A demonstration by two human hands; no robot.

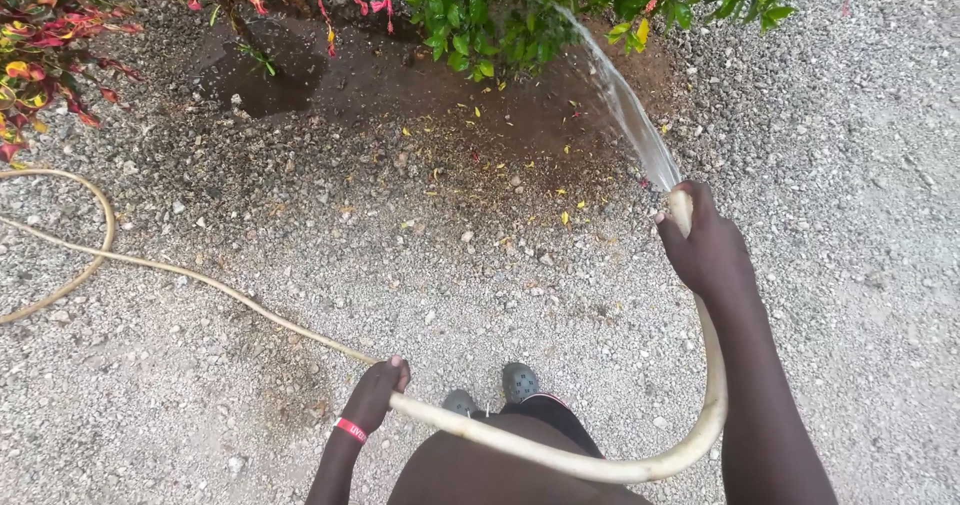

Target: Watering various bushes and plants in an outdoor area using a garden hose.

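Right hand (707, 250) and left hand (377, 390), fingers wrapped around the hose (560, 455) (spraying a bush (500, 15)); a slack loop could trip feet.

Bare-armed, both forearms uncovered to the lower edge of the view, no sleeves showing. On the left wrist, a narrow red wristband (351, 429) with small white markings too fine to make out; nothing worn on the right wrist. Lower down, dark shorts (560, 420) with a thin pale trim along the hem, and grey perforated clog-type shoes (519, 380) with rounded toes.
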